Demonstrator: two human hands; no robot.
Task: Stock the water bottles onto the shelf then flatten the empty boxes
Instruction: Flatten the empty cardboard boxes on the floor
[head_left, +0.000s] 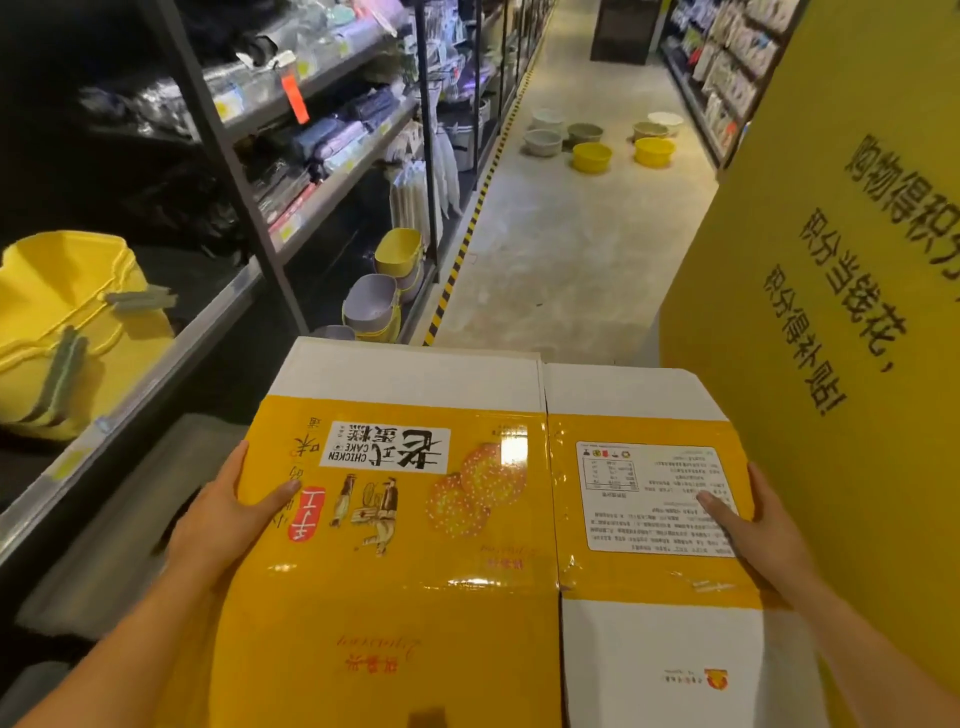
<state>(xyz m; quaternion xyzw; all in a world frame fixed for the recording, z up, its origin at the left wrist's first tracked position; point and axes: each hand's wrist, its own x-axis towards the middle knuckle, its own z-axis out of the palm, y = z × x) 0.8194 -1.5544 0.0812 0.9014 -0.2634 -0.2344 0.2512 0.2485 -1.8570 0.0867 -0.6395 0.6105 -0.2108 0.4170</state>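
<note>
While the flattened box (483, 519) lay level in front of the person, out over the aisle floor (571, 249), both hands pinched it at opposite side edges. The left hand (228, 514) had its thumb laid on the printed top face with the fingers hidden beneath, and the right hand (753, 525) did likewise, thumb on the white label panel. The carton looked fully collapsed, white flaps spread at its far and near ends, so this part of the task seemed nearly done; no water bottles showed anywhere in view. The risks from here were mostly of handling. Wide, glossy with tape and held only by its edges, the sheet could sag along its central crease or slip from a thumb if one side were released first. Its right edge sat just beside the yellow sign panel (831, 312) and its left side was near the shelf (208, 322) bearing the yellow bucket (67, 332), so a turn could catch a corner and fold a flap back. Basins (592, 156) stood farther down the aisle, and the box hid the ground underfoot, so walking forward might mean a trip.
</note>
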